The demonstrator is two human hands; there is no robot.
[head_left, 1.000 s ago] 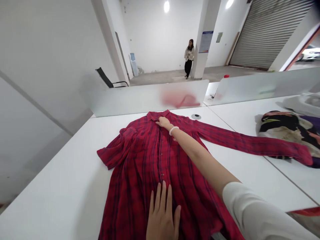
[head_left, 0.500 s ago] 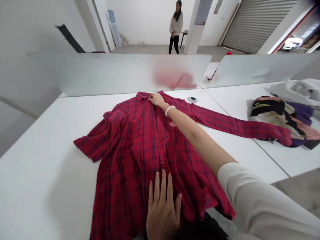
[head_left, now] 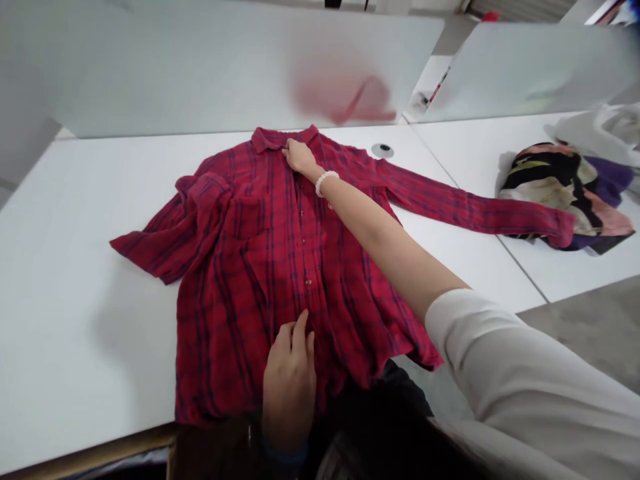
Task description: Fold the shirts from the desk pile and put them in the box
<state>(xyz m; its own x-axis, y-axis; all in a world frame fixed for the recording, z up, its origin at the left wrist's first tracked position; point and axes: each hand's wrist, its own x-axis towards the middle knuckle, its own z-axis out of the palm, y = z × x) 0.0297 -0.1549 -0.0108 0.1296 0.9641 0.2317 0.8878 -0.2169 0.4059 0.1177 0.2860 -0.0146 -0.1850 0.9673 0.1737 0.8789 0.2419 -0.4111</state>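
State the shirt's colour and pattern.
The shirt is red with a dark bluish plaid; best seen in the head view.

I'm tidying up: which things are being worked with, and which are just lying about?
In use:
red plaid shirt
right hand, at its collar
left hand, lower down

Lying about:
patterned cloth, partly under a sleeve
white cloth

I see a white table (head_left: 55, 287) with a round cable cap (head_left: 383, 151) toward its far edge. Beyond it I have two frosted panels, one left (head_left: 190, 73) and one right (head_left: 530, 73), with a gap between. A red shape (head_left: 345, 93) shows blurred through the left one; I can't tell what it is. At far right I find a bunched patterned cloth (head_left: 545, 180), purple fabric (head_left: 611, 180) beside it and white fabric (head_left: 600, 133) just behind.
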